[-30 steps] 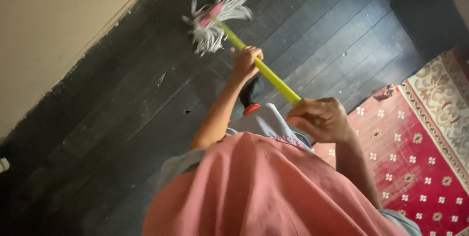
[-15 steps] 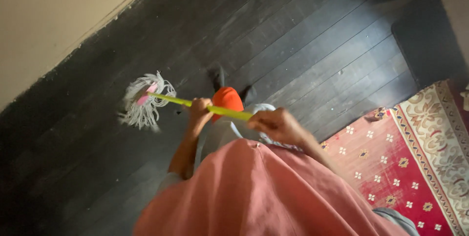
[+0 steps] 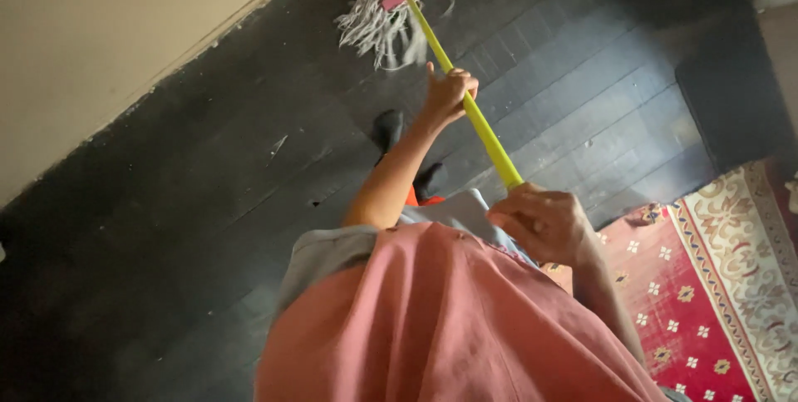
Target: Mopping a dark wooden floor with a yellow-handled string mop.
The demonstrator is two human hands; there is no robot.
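Both hands clenched on yellow mop handle: left hand farther down the shaft, right hand at its top end. Long axis toward 11 o'clock; mop head on dark floor beside wall.

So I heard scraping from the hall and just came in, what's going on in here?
A person is mopping a dark wooden floor. Both hands grip the yellow handle of a string mop: the left hand lower down the shaft, the right hand near its top end. The mop head is pushed out ahead, near the pale wall. A red patterned rug lies to the person's right.
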